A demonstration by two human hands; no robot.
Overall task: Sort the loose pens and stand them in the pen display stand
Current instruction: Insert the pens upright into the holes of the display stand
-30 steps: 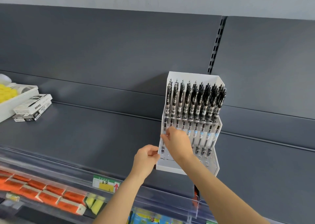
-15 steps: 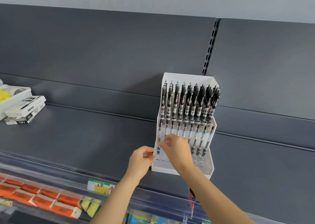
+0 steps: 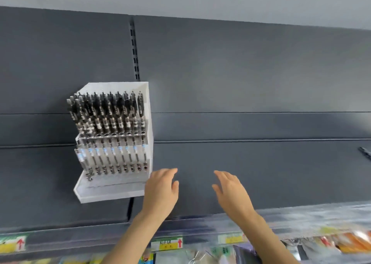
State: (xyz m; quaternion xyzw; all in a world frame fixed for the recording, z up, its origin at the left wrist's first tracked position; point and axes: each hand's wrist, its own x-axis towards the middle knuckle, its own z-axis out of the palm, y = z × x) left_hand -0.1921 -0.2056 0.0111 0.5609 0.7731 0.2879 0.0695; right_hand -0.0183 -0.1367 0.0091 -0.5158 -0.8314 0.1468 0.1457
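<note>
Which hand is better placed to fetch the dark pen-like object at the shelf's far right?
Right, probably: the right hand is open, empty and nearer the dark object; the left hand, also open, hovers beside the pen display stand.

The left is being blocked by the pen display stand [image 3: 110, 191]; open shelf [image 3: 271, 169] is being left to its right.

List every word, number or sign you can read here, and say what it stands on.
No words or numbers can be read.
Red up arrow: on the middle label; its print is blurred.
Red up arrow: on the left label; print blurred.
Right label: too blurred to read.
Pens: barrel print too small and blurred.
</note>
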